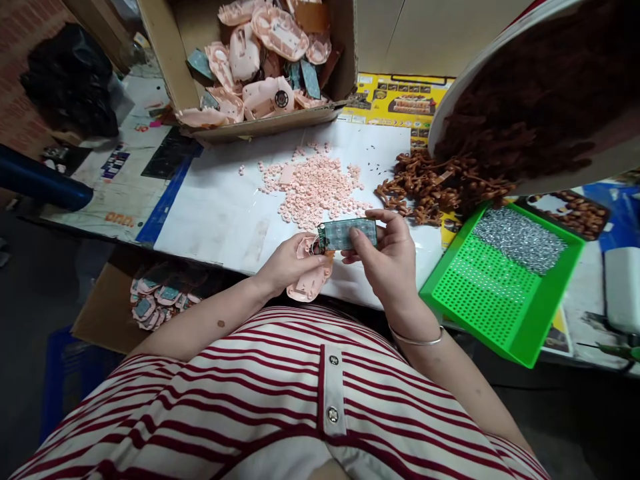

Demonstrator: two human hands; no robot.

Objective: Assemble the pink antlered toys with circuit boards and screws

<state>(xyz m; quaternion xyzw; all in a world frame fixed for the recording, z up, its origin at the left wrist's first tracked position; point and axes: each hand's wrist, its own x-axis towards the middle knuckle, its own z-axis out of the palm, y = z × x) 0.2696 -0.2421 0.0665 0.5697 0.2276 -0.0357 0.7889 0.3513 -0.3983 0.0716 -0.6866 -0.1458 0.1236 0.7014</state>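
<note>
My left hand (289, 261) grips a pink plastic shell (307, 283) near the front edge of the table. Between finger and thumb, my right hand (387, 250) pinches a green circuit board (345, 233) by its right part. The board's left end lies over the top of the shell, where thin wires show; I cannot make out where they attach. An orange-brown piece shows at the shell's right side, partly hidden. Just beyond both hands a pile of small pink plastic parts (315, 190) is spread on the white sheet (220, 200).
A cardboard box (270, 123) of pink shells and boards stands behind the pile. Brown plastic parts (425, 187) spill from a tilted white tub (500, 60). Rightward, a green perforated tray (480, 293) holds metal screws (520, 237). Below left sits another box (105, 307) of shells with boards.
</note>
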